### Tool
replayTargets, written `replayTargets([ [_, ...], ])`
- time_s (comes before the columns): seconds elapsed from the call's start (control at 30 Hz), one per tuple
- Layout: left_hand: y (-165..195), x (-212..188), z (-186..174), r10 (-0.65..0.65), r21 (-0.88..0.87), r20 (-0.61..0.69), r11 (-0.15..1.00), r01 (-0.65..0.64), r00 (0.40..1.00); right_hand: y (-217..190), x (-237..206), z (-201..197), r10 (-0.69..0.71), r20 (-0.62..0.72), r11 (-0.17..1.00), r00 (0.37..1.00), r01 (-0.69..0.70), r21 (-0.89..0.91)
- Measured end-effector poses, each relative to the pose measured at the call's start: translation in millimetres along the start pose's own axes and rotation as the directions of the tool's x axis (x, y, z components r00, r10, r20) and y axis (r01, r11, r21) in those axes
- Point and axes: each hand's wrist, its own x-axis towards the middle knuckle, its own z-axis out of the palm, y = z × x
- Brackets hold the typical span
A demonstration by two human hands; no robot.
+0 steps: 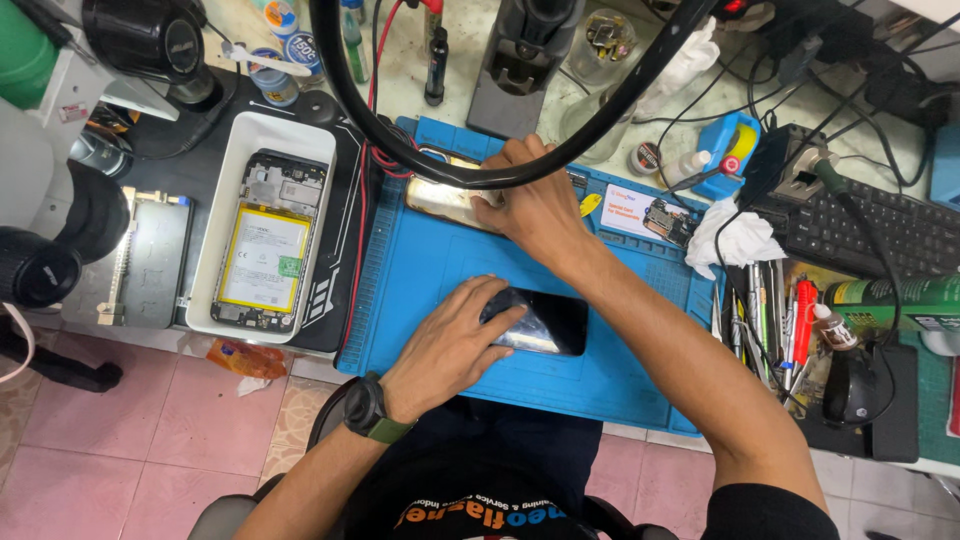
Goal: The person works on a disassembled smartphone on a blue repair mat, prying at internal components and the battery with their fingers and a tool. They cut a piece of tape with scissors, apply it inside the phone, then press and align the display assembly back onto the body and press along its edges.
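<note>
My left hand (455, 335) lies flat on a black phone (548, 322) that rests on the blue work mat (420, 270), near its front edge. My right hand (530, 200) reaches to the far side of the mat and presses on a shiny gold phone back cover (435, 200). A thick black ring-shaped arm (480, 175) curves over that cover and partly hides it. I wear a dark watch with a green strap on my left wrist.
A white tray (235, 150) at the left holds an opened phone with its yellow battery (262, 258) showing. A small circuit board (668, 218), crumpled tissue (738, 240), a keyboard (880, 232) and several hand tools (775, 320) crowd the right. Bottles and cables line the back.
</note>
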Motion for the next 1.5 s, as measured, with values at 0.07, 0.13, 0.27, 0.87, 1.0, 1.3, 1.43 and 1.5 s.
replayTargets([
  [0.07,0,1,-1,-0.004,0.002,0.005,1.0,0.004,1.0,3,4,2,-0.057,0.02,0.997,0.998,0.058,-0.056],
  [0.13,0,3,-1,-0.005,0.005,0.006,1.0,0.005,1.0,6,8,3,-0.104,0.045,0.987,0.994,0.109,-0.116],
  [0.27,-1,3,-3,0.003,0.004,0.002,1.0,-0.003,1.0,9,15,5,-0.138,0.097,0.978,0.986,0.151,-0.147],
  [0.87,-34,50,-38,-0.113,0.43,-0.323,0.867,0.252,0.94,0,3,2,0.047,0.109,0.993,0.993,-0.058,0.106],
  [1.0,-43,64,-33,-0.082,0.536,-0.399,0.787,0.305,0.913,-1,2,4,0.073,0.077,0.991,0.994,-0.081,0.11],
  [1.3,-49,65,-30,-0.119,0.564,-0.378,0.757,0.33,0.918,6,5,8,0.056,0.074,0.992,0.996,-0.064,0.107],
  [1.43,-47,67,-32,-0.131,0.572,-0.356,0.753,0.326,0.925,12,8,8,-0.008,0.084,0.998,0.996,0.003,0.055],
  [1.5,-47,67,-33,-0.123,0.572,-0.358,0.755,0.321,0.926,12,11,10,-0.048,0.076,0.999,0.996,0.049,0.002],
])
